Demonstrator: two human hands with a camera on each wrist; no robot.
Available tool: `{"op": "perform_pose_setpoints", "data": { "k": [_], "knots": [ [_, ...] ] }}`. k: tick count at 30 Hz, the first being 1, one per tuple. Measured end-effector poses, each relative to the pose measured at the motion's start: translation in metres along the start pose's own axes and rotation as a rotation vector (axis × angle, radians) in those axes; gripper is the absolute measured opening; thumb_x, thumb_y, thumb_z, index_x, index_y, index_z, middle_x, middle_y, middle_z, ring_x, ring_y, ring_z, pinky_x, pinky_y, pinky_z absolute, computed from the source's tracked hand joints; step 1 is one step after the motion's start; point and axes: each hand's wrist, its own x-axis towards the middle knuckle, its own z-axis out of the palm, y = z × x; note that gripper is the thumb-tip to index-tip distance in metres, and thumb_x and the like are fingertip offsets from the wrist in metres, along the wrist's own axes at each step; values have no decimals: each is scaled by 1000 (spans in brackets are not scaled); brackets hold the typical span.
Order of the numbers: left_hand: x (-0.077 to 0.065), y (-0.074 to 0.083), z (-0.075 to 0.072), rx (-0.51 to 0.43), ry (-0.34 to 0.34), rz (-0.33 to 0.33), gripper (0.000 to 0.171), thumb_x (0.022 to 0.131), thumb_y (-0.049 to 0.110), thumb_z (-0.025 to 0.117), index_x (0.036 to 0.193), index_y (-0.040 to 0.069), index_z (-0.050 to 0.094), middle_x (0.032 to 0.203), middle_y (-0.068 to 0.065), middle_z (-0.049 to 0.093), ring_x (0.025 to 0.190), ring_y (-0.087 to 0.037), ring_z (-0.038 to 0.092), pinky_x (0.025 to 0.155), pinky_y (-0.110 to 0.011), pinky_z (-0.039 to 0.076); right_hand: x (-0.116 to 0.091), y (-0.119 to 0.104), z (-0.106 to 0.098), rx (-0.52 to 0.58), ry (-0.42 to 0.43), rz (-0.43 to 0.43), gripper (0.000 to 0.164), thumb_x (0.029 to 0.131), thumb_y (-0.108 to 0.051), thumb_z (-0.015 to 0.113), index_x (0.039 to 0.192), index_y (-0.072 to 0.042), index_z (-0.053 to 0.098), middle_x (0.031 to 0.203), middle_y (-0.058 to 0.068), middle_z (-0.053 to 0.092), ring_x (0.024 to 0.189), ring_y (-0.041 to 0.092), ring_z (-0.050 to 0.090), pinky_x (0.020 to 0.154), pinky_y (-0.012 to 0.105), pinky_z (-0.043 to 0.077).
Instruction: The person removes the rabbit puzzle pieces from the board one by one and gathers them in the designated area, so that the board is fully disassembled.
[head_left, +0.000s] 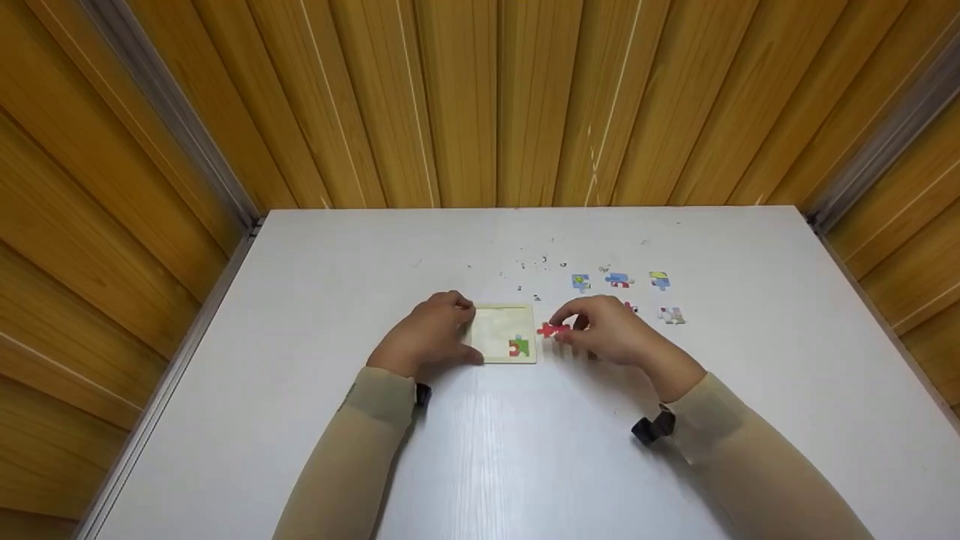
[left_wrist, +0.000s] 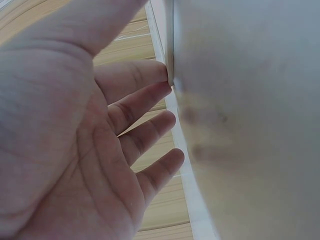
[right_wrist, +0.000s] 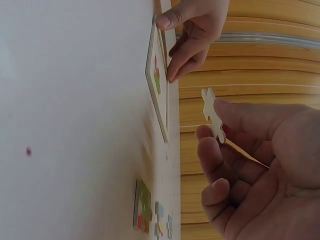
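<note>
A square pale wooden puzzle tray [head_left: 491, 330] lies flat on the table. One jigsaw piece [head_left: 519, 346], green, red and white, sits in its lower right corner. My left hand [head_left: 431, 334] grips the tray's left side, thumb at the near corner and fingers at the far one; in the left wrist view fingertips [left_wrist: 162, 75] touch its edge. Just right of the tray, my right hand [head_left: 607, 330] pinches a red jigsaw piece [head_left: 553, 330] between thumb and fingers. The right wrist view shows this piece's bare wooden side [right_wrist: 213, 116], raised off the table.
Loose pieces lie beyond and right of my right hand, among them a blue-green piece [head_left: 580, 282], a blue-red piece [head_left: 619, 280], a yellow-blue piece [head_left: 659, 280] and a pale patterned piece [head_left: 672, 316]. A green piece [right_wrist: 143, 206] lies near that hand. Wood-patterned walls [head_left: 465, 105] bound the white table [head_left: 337, 255].
</note>
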Motion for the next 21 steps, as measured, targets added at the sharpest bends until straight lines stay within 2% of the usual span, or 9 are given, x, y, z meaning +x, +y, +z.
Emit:
{"op": "perform_pose_setpoints", "data": {
  "k": [4, 11, 15, 21],
  "knots": [
    [-1, 0, 0, -16, 2, 2, 72, 87, 34, 102, 147, 5, 74, 155, -9, 65, 151, -32, 58, 131, -46, 48, -10, 8, -11, -7, 14, 9, 14, 102, -19, 84, 116, -18, 85, 103, 5, 78, 89, 19, 64, 70, 27, 52],
    [0, 3, 0, -34, -7, -28, 76, 86, 34, 102, 150, 7, 73, 158, -9, 64, 153, -32, 56, 133, -47, 46, -31, 28, -33, -36, 39, 31, 14, 102, -20, 87, 115, -19, 85, 115, 3, 81, 101, 21, 65, 77, 25, 52],
    [1, 2, 0, -18, -18, -31, 80, 87, 37, 101, 154, 6, 69, 160, -9, 62, 155, -31, 55, 134, -46, 45, -42, 43, -45, -75, 55, 32, 14, 102, -21, 86, 116, -19, 85, 118, 3, 82, 102, 21, 65, 80, 24, 52],
    [0, 2, -1, -10, -22, -36, 82, 88, 37, 101, 156, 6, 68, 161, -9, 62, 155, -31, 55, 135, -45, 44, -54, 60, -57, -102, 64, 72, 15, 102, -22, 86, 117, -19, 85, 117, 5, 80, 101, 22, 65, 77, 23, 52]
  ]
}}
